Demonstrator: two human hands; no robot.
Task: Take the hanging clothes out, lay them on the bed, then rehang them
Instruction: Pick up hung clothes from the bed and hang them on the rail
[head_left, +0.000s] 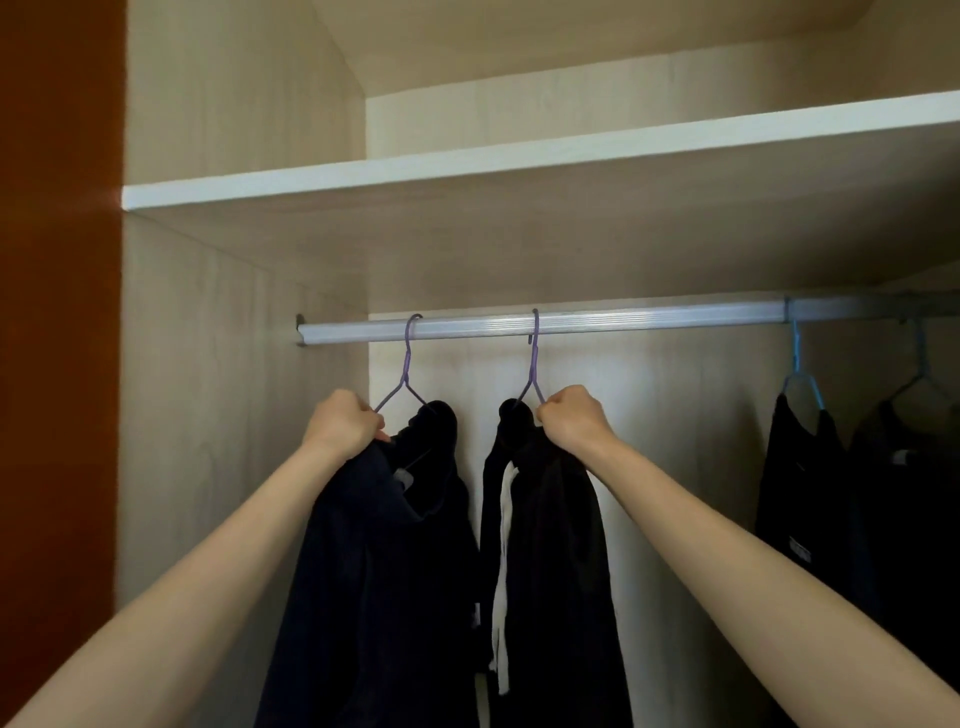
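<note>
A silver rail (623, 319) runs across the wardrobe. Two purple hangers hook over it. The left purple hanger (407, 358) carries a dark navy garment (384, 571); my left hand (345, 423) is shut on that hanger's left shoulder and the cloth there. The right purple hanger (534, 358) carries a black garment with a white drawstring (550, 571); my right hand (571, 418) is shut on its right shoulder. Both hooks still sit on the rail. Further right, a blue hanger (797, 364) holds another black garment (810, 493).
A white-edged shelf (467, 166) lies above the rail. The wardrobe's left wall (234, 389) stands close to the navy garment. A reddish-brown panel (57, 312) borders the far left. One more dark garment (914, 509) hangs at the right edge.
</note>
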